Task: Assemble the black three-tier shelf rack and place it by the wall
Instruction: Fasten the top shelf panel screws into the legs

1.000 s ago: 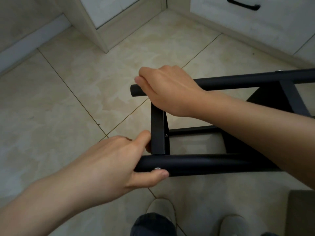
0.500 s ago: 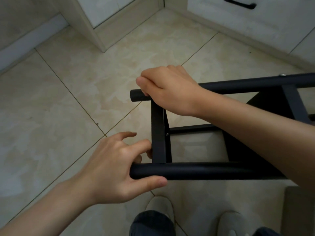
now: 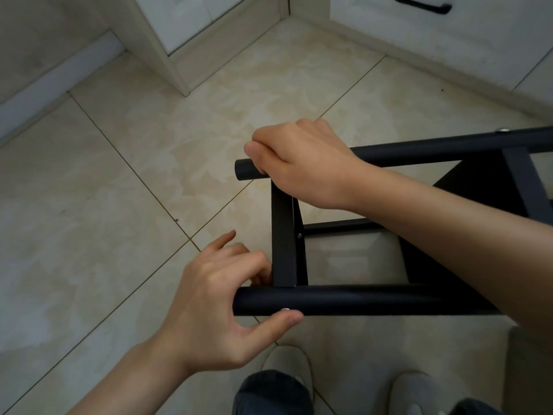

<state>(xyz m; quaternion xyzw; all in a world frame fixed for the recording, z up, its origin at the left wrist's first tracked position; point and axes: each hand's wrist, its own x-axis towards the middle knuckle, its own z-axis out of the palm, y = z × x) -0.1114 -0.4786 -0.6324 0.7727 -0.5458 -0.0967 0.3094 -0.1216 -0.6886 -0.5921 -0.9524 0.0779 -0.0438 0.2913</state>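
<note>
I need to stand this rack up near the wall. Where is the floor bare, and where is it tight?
Bare tile floor lies left of the rack, between the baseboard and the left hand. More bare tile runs from the right hand up to the cabinets. It is crowded under the rack and by the shoes.

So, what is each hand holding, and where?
The black rack: right hand grips the far tube end, left hand pinches the near tube end.

Dim, soft, even light; faint shadows, wide-angle bending at edges.
</note>
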